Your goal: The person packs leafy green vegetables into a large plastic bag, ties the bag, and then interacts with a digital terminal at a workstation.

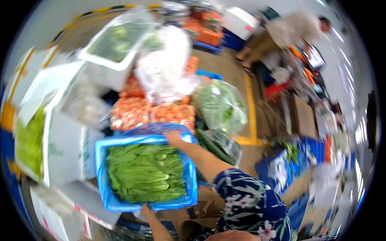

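A box lined with blue plastic film [101,177] is held in front of me, tilted in the view. Leafy green vegetables [144,173] lie in it in a flat layer. My right hand [173,138] grips the far rim, near its right part. At the near rim, my left hand [145,210] holds the box from below, its fingers mostly hidden. Beyond the box are bags of small orange-red vegetables or fruit [173,114]. Dark green long vegetables [215,147] and a bagged bundle of green leaves [223,104] lie to its right.
White foam boxes [64,150] stand at the left, one holding yellow-green leaves [30,141]. White plastic bags [164,66] lie ahead beside an open foam box [104,61]. A person [289,30] bends over a cluttered table at the upper right. Blue crates [313,149] stand at the right.
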`<act>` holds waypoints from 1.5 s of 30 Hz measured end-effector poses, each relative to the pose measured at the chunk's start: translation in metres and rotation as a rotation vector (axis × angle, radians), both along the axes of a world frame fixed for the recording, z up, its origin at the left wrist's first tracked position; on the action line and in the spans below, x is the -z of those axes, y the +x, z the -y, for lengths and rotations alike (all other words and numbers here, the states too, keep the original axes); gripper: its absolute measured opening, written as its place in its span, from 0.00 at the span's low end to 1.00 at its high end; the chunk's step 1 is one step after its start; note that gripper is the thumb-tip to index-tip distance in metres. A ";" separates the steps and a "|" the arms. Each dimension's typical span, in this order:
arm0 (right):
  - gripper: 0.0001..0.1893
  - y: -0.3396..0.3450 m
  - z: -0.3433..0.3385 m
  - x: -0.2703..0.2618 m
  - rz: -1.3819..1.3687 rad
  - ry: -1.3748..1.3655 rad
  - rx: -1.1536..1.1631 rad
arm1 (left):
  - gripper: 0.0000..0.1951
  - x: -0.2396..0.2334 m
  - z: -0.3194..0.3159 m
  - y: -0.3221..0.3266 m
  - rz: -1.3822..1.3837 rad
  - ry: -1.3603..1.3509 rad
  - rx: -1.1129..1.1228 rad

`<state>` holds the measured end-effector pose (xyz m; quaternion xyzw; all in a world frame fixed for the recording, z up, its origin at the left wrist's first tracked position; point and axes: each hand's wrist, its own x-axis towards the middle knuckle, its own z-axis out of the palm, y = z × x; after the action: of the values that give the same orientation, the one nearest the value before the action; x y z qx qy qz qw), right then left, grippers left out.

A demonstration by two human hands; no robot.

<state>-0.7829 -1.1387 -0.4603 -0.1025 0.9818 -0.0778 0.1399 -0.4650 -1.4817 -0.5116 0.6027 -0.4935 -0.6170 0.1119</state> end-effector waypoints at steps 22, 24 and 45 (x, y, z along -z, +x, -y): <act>0.19 0.418 -0.242 -0.159 0.557 -0.390 0.409 | 0.22 -0.196 -0.133 0.082 0.339 0.422 1.002; 0.20 0.456 -0.276 -0.158 0.513 -0.469 0.407 | 0.21 -0.213 -0.175 0.054 0.276 0.335 1.056; 0.14 0.759 -0.719 -0.143 0.131 -0.446 1.636 | 0.12 -0.330 -0.690 0.057 0.040 0.094 1.682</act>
<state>-0.0242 -0.4192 -0.3169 0.6189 0.6984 -0.3519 0.0729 -0.4083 -0.7914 -0.1812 0.0488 -0.7537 -0.5039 -0.4190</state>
